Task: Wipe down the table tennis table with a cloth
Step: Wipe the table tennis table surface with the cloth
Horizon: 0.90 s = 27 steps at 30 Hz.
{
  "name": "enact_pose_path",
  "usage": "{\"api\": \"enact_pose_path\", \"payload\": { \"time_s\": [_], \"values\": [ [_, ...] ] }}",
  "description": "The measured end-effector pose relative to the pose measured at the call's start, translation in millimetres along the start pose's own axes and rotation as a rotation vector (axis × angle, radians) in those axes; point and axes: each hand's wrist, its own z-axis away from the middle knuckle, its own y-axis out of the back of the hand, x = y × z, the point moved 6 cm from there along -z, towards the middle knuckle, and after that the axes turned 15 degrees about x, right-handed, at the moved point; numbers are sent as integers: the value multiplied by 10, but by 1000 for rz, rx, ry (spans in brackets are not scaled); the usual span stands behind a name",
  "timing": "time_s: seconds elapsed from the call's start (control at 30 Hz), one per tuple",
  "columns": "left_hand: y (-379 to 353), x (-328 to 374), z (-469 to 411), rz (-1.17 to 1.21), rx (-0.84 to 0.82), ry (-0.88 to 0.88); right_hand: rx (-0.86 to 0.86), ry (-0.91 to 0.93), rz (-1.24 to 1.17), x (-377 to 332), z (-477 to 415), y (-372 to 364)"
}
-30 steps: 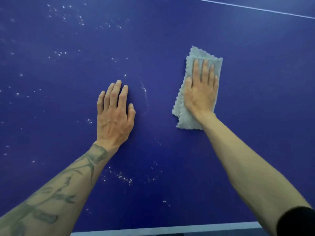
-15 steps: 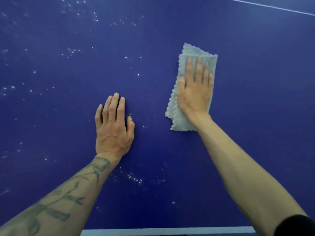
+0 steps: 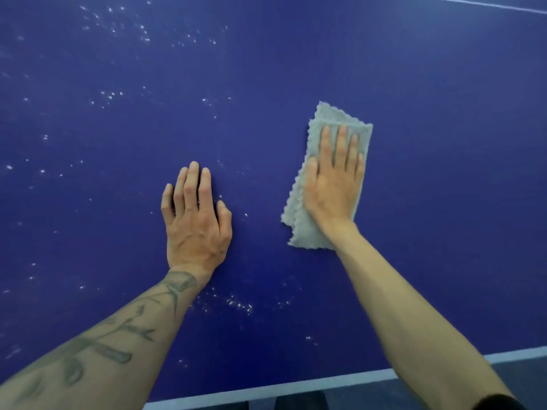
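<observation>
Grey cloth (image 3: 318, 229) under flat right hand (image 3: 333, 187)

Even soft light, slightly blurred edges

cloth (image 3: 318, 161) pulled nearer (right hand (image 3: 333, 187) too)

The cloth (image 3: 321, 232) is a pale grey-green rag with scalloped edges, folded into a long strip and lying flat on the counter (image 3: 444, 143). That counter is a deep blue table tennis top with a white edge line, covered in little white specks, maybe dust or droplets, mostly on its left half.
</observation>
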Motion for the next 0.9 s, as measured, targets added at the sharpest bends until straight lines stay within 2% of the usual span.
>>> {"api": "enact_pose_path", "payload": {
  "time_s": [0.07,0.13,0.2,0.23,0.3,0.37,0.47,0.57,0.63,0.7,0.77,0.9],
  "values": [
    [2,-3,0,3,2,0,-5,63,-37,-367,100,-46],
    [1,1,3,5,4,-6,-43,288,-87,-638,454,-19],
    [8,10,9,-1,3,-11,-85,507,-106,-555,836,62],
    [10,11,13,3,5,-9,-94,540,-101,-375,939,93],
    [6,4,16,15,1,-5,-86,431,-52,68,931,152],
    [7,1,22,18,-2,0,-67,215,2,360,754,171],
    [14,6,24,22,5,-12,-41,8,-7,220,471,94],
    [16,9,33,25,18,-17,-13,112,-40,-222,505,36],
    [20,23,29,25,28,-18,-35,322,-72,-388,829,70],
    [43,26,22,30,24,-24,-85,467,-95,-248,1132,162],
    [72,19,26,51,6,-62,-86,407,-74,144,1128,250],
    [266,1,322,43,-13,-199,-84,51,-14,559,679,236]
  ]
}}
